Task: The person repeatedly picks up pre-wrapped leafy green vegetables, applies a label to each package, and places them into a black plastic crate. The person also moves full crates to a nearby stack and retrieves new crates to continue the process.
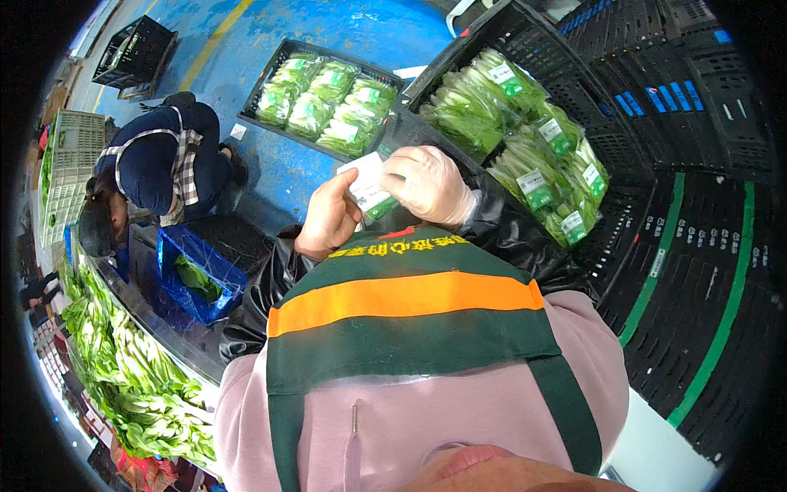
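Between my hands, in front of the green apron, is a stack of white and green labels (pixel 369 184). My left hand (pixel 330 215) grips its left edge between thumb and fingers. My right hand (pixel 430 184), in a thin translucent glove, has its fingertips at the right side of the labels; whether they pinch one is hard to tell. Beyond my right hand, a black plastic crate (pixel 529 31) holds bagged leafy greens (pixel 535 178) with similar labels on the bags. Farther ahead, a second black crate (pixel 261 127) on the floor contains several labelled bags of greens (pixel 332 82).
A co-worker (pixel 163 154) bends over at the left. Nearby are a blue-lined bin (pixel 169 264) with a few leaves and a long heap of loose leafy greens (pixel 132 369). Stacked black crates (pixel 688 246) rise at the right. Another black crate (pixel 135 52) stands far left.
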A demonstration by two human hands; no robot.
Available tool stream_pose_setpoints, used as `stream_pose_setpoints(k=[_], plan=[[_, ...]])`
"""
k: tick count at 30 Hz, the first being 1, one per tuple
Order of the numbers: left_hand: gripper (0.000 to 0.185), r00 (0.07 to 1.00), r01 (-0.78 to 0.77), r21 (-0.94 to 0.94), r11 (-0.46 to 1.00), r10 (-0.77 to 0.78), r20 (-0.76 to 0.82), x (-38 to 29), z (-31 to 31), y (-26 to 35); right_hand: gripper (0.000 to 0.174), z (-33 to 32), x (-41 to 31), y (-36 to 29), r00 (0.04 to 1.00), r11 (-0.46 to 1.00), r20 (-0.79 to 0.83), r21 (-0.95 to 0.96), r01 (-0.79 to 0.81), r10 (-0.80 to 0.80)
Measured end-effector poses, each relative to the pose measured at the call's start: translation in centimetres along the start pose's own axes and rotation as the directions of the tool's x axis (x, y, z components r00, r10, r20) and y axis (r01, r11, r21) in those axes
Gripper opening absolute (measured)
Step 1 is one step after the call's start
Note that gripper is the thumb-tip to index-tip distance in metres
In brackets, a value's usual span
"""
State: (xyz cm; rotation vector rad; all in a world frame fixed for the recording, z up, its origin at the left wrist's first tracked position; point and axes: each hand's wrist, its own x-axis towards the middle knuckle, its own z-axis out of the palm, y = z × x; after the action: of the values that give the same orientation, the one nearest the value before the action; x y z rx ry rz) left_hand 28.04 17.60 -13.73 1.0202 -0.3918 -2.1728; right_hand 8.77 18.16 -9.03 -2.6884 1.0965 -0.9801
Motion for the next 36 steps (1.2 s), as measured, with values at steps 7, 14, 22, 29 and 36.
stream_pose_setpoints(k=[7,14,22,29,36], plan=[[0.039,0.960,-0.279,-0.177,0.944,0.277,-0.031,-1.8,-2.7,1.8,0.017,-7.3,-0.3,8.6,0.689,0.372,0.225,0.706,-0.603,0.689],[0.050,0.962,-0.261,-0.151,0.954,0.270,0.042,-5.6,-4.8,3.0,0.030,0.4,-3.1,19.1,0.524,0.761,0.584,-0.286,-0.583,0.620],[0.088,0.593,0.259,0.032,0.965,-0.185,0.783,-6.5,-1.2,3.1,0.051,-8.9,-2.3,11.2,0.773,0.708,-0.208,-0.312,-0.633,0.599],[0.100,0.405,0.140,0.573,0.808,-0.574,0.711,0.1,4.0,0.7,0.023,-5.7,-13.4,-10.5,0.446,0.574,-0.455,0.192,-0.796,0.771],[0.104,0.170,-0.116,0.568,0.815,-0.547,0.819,-0.8,12.8,-7.7,0.043,-2.9,-26.5,-32.9,-0.398,-0.229,-0.659,0.331,-0.915,0.638]])
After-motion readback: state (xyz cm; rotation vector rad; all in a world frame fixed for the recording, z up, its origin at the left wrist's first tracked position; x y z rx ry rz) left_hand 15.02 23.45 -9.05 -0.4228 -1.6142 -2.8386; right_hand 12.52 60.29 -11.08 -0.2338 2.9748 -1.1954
